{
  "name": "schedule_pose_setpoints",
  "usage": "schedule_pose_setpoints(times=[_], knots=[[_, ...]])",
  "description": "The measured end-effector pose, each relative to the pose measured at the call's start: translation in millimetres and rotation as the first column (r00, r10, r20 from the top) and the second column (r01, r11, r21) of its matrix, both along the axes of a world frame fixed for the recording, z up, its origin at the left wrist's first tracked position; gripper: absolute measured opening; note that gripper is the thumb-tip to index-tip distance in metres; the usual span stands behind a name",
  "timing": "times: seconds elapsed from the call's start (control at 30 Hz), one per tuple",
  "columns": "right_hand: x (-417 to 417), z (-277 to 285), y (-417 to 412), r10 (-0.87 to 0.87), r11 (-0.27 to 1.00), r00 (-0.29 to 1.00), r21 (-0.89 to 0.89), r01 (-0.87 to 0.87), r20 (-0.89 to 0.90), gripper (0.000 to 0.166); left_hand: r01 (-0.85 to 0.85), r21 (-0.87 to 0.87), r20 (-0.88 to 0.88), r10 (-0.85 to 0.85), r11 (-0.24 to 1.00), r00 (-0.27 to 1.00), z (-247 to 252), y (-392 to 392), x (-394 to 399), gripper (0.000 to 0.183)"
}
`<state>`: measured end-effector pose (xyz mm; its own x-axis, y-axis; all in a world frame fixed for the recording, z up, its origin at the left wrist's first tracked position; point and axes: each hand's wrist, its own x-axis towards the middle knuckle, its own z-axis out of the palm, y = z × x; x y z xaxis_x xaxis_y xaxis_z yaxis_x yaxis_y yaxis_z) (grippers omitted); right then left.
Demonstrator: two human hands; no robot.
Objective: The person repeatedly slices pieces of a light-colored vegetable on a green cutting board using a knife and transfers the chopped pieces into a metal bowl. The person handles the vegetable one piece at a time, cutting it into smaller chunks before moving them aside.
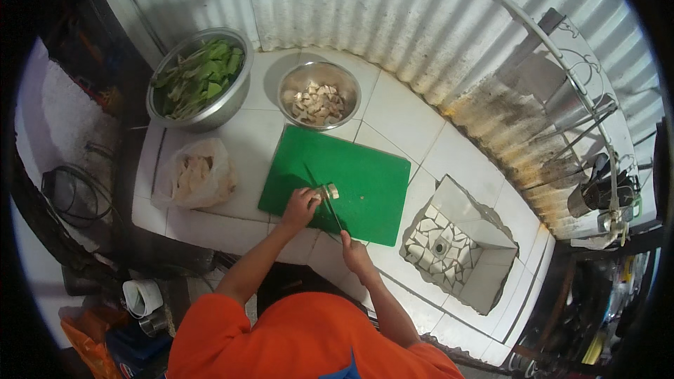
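Note:
A green cutting board (363, 168) lies on the white tiled counter before me. My right hand (356, 255) grips the handle of a kitchen knife (333, 214), whose blade points up and left across the board. On the board, my left hand (301, 208) holds a small pale piece of food (318, 193) against the blade's left side. A cut pale piece (333, 190) stands just right of the blade, with a tiny scrap farther right. Behind the board, a steel bowl (319, 125) holds pale brown chunks. An open plastic bag (224, 173) with pale pieces sits to the left.
A large metal pot (231, 110) of leafy greens stands at the back left. To the right, a tiled sink basin (487, 273) with a drain is sunk into the counter. Corrugated metal sheeting (368, 16) rises behind; utensils hang from a rail at the right.

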<state>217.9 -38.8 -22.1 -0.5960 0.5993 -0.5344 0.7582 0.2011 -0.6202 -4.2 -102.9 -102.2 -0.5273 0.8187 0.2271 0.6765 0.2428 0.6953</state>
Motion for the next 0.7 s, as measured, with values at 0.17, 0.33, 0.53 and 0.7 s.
schedule_pose_setpoints(times=[0.17, 0.33, 0.53, 0.7], knots=[[-11.1, -26.1, 14.5, 0.075, 0.997, 0.994, 0.011, -0.075, -0.075, 0.063, 0.030, 0.011, 0.035, -0.030, 1.000, 0.999, 17.6, 3.1, 4.8, 0.029], [-83.0, -27.8, 34.6, 0.074, 0.993, 0.976, 0.106, -0.052, -0.207, 0.050, 0.026, -0.023, 0.031, -0.025, 0.999, 0.999, 12.6, 5.1, 2.3, 0.027], [-136.9, -75.4, 54.0, 0.207, 0.925, 0.918, 0.372, -0.071, -0.339, 0.045, 0.080, -0.031, -0.019, -0.080, 0.996, 0.997, 18.3, 7.6, -0.3, 0.026], [-73.9, -72.7, 39.2, 0.329, 0.920, 0.933, 0.271, -0.282, -0.147, 0.047, -0.009, -0.026, 0.039, 0.010, 1.000, 0.999, 25.1, 3.6, 6.6, 0.030]])
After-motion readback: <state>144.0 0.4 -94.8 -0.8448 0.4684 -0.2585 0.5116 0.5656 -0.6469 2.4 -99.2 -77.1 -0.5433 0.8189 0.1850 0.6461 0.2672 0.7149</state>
